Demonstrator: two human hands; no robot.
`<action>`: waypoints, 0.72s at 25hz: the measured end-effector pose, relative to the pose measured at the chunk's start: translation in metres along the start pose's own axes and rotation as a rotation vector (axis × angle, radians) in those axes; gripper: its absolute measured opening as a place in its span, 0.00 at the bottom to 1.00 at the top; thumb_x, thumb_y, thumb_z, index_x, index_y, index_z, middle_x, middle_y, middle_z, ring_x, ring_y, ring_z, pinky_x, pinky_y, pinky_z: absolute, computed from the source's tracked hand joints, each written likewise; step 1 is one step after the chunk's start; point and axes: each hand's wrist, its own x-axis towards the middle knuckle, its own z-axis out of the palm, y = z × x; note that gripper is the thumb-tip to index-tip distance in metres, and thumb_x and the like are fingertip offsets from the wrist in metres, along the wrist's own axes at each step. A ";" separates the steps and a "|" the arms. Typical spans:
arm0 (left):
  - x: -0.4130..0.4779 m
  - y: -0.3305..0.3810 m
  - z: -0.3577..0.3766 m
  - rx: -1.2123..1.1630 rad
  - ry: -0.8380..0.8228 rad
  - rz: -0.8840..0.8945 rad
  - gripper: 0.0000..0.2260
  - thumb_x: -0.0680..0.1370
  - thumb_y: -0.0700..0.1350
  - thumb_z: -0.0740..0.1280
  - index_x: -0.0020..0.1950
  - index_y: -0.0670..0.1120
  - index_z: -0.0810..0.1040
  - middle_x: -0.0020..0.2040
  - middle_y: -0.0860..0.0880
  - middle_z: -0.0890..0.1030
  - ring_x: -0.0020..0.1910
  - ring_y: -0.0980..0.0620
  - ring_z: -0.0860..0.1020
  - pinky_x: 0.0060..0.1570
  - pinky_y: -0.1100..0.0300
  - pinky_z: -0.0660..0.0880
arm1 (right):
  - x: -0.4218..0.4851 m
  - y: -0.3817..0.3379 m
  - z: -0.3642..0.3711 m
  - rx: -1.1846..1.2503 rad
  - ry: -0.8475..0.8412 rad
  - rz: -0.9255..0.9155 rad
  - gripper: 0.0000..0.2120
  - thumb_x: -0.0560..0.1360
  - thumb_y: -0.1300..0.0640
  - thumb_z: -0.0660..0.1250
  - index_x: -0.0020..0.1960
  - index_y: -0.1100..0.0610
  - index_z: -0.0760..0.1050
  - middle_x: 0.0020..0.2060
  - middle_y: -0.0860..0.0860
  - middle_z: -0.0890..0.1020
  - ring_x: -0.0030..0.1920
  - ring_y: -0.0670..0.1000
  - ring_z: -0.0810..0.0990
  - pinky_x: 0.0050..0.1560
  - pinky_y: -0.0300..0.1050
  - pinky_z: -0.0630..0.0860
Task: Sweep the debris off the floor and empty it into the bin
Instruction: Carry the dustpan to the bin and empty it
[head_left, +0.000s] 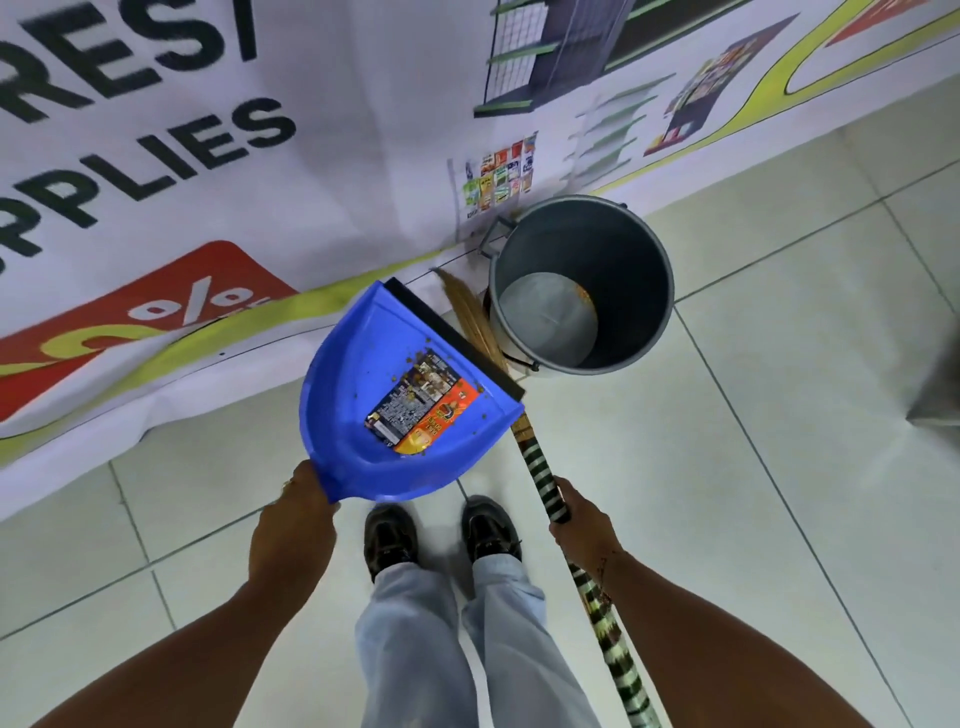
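Note:
My left hand (296, 519) grips the rear of a blue dustpan (363, 374) held above the floor, its black-lipped front edge pointing toward the bin. Small brown crumbs (415, 358) lie scattered in the pan around its printed label. My right hand (579, 519) is closed around the green-and-black striped handle of a broom (540, 467), whose straw bristles (467, 312) run under the dustpan's lip beside the bin. The grey metal bin (623, 260) stands on the floor just right of the dustpan, with some orange-brown debris at its bottom edge.
A large printed banner (208, 182) covers the floor at the left and back, reaching the bin. Pale floor tiles (753, 441) stretch to the right. My two black shoes (441, 530) stand below the dustpan. A grey object (940, 384) sits at the right edge.

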 end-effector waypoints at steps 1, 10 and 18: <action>0.000 0.007 -0.006 0.003 0.007 0.021 0.13 0.77 0.40 0.63 0.61 0.41 0.68 0.53 0.40 0.79 0.51 0.35 0.78 0.46 0.49 0.73 | -0.001 -0.005 0.003 -0.033 0.009 -0.001 0.29 0.73 0.67 0.56 0.71 0.49 0.63 0.47 0.54 0.79 0.47 0.57 0.77 0.53 0.49 0.76; 0.057 0.153 -0.034 0.047 -0.199 0.365 0.16 0.81 0.48 0.58 0.62 0.40 0.72 0.59 0.37 0.79 0.59 0.38 0.75 0.55 0.50 0.72 | 0.000 -0.041 0.005 -0.034 0.038 0.012 0.30 0.73 0.65 0.54 0.72 0.46 0.60 0.58 0.60 0.79 0.56 0.62 0.78 0.55 0.49 0.76; 0.080 0.225 -0.036 -0.436 -0.583 0.000 0.22 0.82 0.50 0.53 0.65 0.33 0.71 0.55 0.37 0.79 0.51 0.39 0.79 0.53 0.50 0.76 | 0.005 -0.052 -0.002 -0.015 0.042 0.014 0.30 0.74 0.65 0.54 0.74 0.46 0.57 0.59 0.60 0.78 0.57 0.61 0.78 0.55 0.48 0.75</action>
